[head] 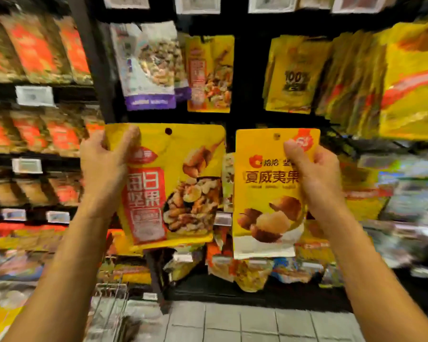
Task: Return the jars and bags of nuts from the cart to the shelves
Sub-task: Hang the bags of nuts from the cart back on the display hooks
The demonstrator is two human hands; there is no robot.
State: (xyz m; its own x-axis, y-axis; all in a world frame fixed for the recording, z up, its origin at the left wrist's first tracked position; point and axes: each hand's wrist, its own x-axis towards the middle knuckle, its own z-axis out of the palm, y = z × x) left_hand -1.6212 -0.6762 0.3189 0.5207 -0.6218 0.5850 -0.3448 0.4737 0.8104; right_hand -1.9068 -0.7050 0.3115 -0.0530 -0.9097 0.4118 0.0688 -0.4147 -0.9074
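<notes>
Item 1: mixed-nut bag [178, 183], yellow, red label panel at left, picture of assorted nuts at right, round hang-hole at top centre. Held upright and slightly tilted in mid-air before the shelves. Left grip [104, 164] clasps its upper left corner: thumb [131, 141] lies across the front and the fingers are behind. The rest of the bag hangs below and to the right of the grip.

Item 2: macadamia bag [265, 193], yellow with a white base strip, picture of shelled nuts low on the front. Held upright just beside item 1, not touching it. Right grip [316, 174] pinches its upper right edge, thumb on the front. The bag extends left of and below the grip.

Surroundings: behind and above hang a purple-and-white bag [146, 67], a matching yellow nut bag [210, 75] and rows of yellow packets [294, 72]. Left shelves [59, 88] carry red-orange packs [32, 48] and white price tags [34, 95]. Wire cart [109, 304] at lower left, on a grey tiled floor [232, 322]. The background is blurred.
</notes>
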